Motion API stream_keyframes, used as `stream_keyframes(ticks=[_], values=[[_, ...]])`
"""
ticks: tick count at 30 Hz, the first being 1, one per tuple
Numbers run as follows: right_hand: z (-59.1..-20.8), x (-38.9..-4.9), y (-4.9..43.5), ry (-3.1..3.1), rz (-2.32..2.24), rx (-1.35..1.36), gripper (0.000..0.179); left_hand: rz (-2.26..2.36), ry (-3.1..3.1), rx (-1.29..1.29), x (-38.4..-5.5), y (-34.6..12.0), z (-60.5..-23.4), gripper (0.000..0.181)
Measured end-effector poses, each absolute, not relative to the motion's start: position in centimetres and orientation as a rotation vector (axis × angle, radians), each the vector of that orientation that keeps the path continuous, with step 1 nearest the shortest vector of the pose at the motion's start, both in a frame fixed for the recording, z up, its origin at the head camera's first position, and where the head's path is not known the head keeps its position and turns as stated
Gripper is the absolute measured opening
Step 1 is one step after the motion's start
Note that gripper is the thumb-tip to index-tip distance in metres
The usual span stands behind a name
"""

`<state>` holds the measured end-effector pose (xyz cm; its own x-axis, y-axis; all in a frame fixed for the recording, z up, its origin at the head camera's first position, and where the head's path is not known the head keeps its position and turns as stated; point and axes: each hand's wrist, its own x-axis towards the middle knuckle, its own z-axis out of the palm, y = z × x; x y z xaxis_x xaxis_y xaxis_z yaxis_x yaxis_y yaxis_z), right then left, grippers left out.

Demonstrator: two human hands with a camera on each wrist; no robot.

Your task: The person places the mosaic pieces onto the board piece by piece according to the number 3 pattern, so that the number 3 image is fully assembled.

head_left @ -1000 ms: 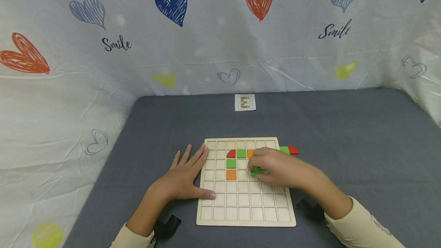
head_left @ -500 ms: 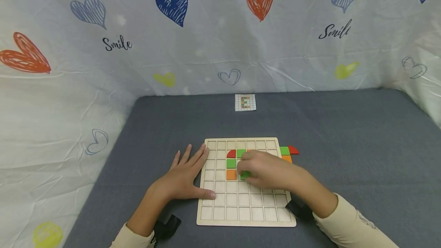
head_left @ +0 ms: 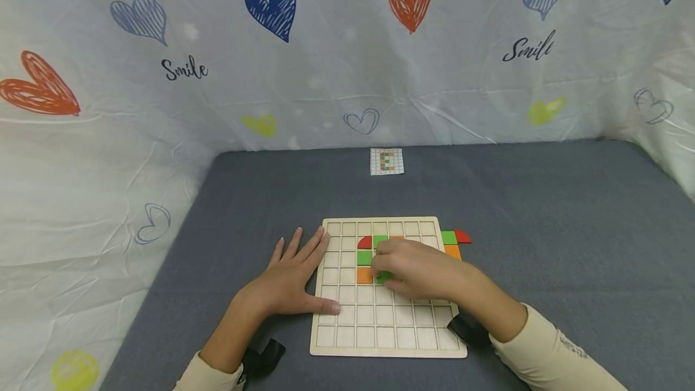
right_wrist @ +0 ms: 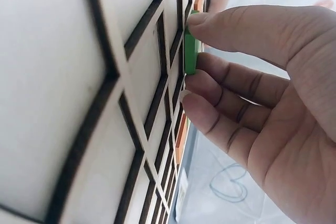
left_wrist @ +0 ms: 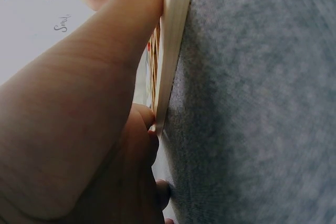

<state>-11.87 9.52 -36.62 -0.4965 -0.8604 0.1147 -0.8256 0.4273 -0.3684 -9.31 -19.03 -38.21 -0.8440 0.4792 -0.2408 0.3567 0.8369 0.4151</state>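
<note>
A wooden grid board (head_left: 388, 338) lies on the grey cloth. My left hand (head_left: 288, 282) rests along its left edge, fingers spread, thumb on the board. My right hand (head_left: 423, 268) pinches a green square tile (right_wrist: 190, 51) between thumb and fingertips at the grid, just right of an orange tile (head_left: 364, 275). Whether the pinched tile sits fully in its cell I cannot tell. Above the orange tile are a green tile (head_left: 364, 257) and a red quarter-round tile (head_left: 365, 242). Another green tile (head_left: 380, 241) lies beside the red one, then an orange tile (head_left: 397, 237), mostly hidden by my right hand.
Off the board's right edge lie loose tiles: green (head_left: 449, 238), red (head_left: 463, 236) and orange (head_left: 453, 251), partly covered by my right arm. A small printed pattern card (head_left: 387, 162) lies at the table's far edge. A white curtain with hearts (head_left: 358, 65) hangs behind.
My right hand has carried the green tile leftward over the board to beside the orange tile, then slowed there. The orange loose tile has come into view. My left hand stays put.
</note>
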Motion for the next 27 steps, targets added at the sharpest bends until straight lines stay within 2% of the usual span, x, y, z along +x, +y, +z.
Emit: stream_keyframes(ticks=[27], values=[[-36.65,-12.18,9.18,2.544,-0.615,-1.507,0.019,0.5,2.678,0.626,-9.37,-19.09,-38.37,0.125]])
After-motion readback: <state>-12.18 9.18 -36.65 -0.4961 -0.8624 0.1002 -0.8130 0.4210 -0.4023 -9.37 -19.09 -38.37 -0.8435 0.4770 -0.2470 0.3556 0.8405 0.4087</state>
